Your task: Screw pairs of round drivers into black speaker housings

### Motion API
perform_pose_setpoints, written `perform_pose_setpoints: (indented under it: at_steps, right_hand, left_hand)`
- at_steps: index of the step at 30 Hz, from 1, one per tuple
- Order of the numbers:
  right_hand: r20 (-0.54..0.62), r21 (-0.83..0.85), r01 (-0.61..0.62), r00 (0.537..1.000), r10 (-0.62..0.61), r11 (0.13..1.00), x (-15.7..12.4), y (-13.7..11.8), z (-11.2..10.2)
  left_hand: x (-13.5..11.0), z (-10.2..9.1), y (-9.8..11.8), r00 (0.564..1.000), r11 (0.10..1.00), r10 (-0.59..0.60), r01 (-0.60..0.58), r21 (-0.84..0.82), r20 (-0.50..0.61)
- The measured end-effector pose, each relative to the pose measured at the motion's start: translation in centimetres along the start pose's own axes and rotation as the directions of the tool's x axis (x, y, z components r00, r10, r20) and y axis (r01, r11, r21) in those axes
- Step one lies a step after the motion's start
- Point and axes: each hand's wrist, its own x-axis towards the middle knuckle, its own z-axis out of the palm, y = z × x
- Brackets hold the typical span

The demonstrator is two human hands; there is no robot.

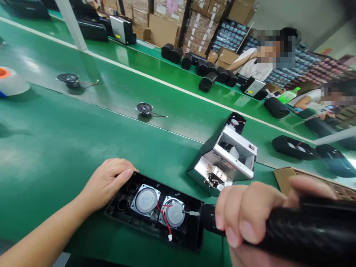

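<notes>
A black speaker housing (189, 235) lies open side up on the green bench, with two round speakers (146, 200) seated in it. Red wires with a white connector (170, 237) lead from them. My left hand (111, 181) grips the housing's far left corner, thumb along the rim. In my right hand (250, 213) is a black electric screwdriver (311, 230), held nearly level. Its bit reaches over the housing's right end to the edge of the right-hand speaker; whether a screw sits under the tip, I cannot tell.
Beyond the housing stands a silver screw feeder (222, 159), with another black housing (236, 122) behind it. Two loose speakers (144, 108) lie on the conveyor belt (116, 100). A cardboard box (286, 178) is at right. Two people (256, 66) sit across the line among black speaker boxes.
</notes>
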Motion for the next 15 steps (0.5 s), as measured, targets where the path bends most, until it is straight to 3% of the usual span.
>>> perform_pose_setpoints:
  at_steps: [8,15]
  right_hand:
    - [0.207,0.124,-0.141,0.972,0.113,0.982,-1.5,3.3,1.8]
    - [0.253,-0.012,-0.314,0.918,0.306,0.949,-3.5,6.9,1.4]
  left_hand:
    - [0.1,0.4,-0.2,1.0,0.999,0.019,-0.018,-0.042,0.018]
    - [0.0,1.1,-0.5,0.999,0.996,0.052,-0.052,-0.078,0.005]
